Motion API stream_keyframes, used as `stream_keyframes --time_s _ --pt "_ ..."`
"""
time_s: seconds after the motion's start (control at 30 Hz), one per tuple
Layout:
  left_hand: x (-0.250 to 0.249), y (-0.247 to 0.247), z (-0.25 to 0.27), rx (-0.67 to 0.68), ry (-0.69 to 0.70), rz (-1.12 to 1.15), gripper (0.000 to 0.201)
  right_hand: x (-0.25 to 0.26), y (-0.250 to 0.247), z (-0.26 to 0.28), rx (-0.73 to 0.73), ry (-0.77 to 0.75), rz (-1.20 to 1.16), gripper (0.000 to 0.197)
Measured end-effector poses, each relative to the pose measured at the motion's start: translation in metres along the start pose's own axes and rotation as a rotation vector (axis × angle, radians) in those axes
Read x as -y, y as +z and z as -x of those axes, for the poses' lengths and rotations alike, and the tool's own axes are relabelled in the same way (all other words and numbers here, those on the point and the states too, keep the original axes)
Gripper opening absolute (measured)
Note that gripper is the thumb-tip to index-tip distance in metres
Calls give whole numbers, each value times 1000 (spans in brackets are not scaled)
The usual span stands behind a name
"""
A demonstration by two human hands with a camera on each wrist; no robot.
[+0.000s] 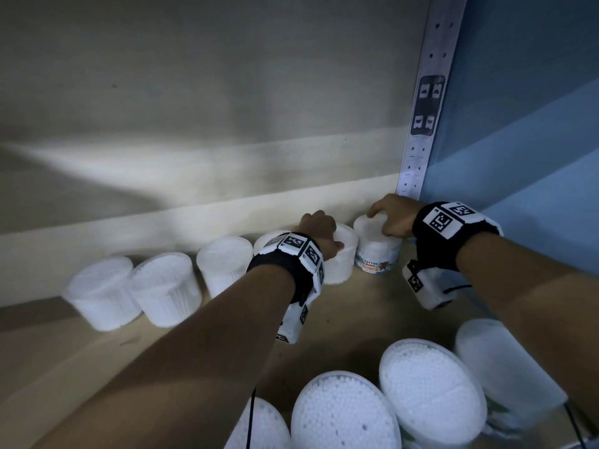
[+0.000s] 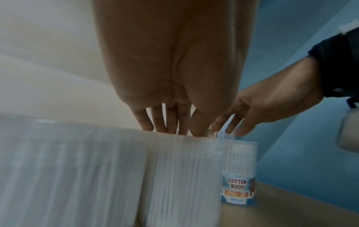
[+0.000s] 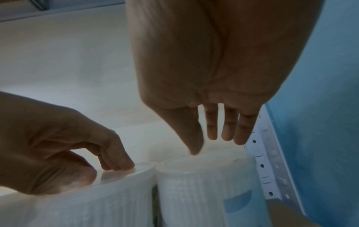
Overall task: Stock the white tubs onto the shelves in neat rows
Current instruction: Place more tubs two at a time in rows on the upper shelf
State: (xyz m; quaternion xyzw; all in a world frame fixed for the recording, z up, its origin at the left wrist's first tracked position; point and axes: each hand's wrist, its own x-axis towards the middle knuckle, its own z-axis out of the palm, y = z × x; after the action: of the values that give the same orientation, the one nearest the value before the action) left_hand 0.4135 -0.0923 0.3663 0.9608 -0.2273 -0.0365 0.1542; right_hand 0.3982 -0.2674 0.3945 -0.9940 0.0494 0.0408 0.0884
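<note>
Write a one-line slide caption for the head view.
Shelf back row: right hand touches the labelled tub, left hand holds the neighbouring tub.
</note>
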Motion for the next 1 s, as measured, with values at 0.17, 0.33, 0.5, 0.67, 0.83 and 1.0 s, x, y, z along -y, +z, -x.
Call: stream_keyframes --time_s 0.17,0.33,0.5,0.67,0.83,1.0 --pt "0 1 0 6 8 -1 43 1 3 -3 -27 68 40 59" --pt "0 2 0 6 7 5 43 0 6 -4 11 50 42 60" --pt "-1 2 -1 -1 3 -12 44 -2 2 0 42 -4 71 54" --pt "-1 2 0 8 -1 -14 45 -5 0 1 65 -52 50 53" --pt "-1 2 2 2 -4 -21 46 -10 0 -1 70 -88 37 53" --pt "-1 1 3 19 -1 -35 45 -10 0 -2 66 -93 34 52"
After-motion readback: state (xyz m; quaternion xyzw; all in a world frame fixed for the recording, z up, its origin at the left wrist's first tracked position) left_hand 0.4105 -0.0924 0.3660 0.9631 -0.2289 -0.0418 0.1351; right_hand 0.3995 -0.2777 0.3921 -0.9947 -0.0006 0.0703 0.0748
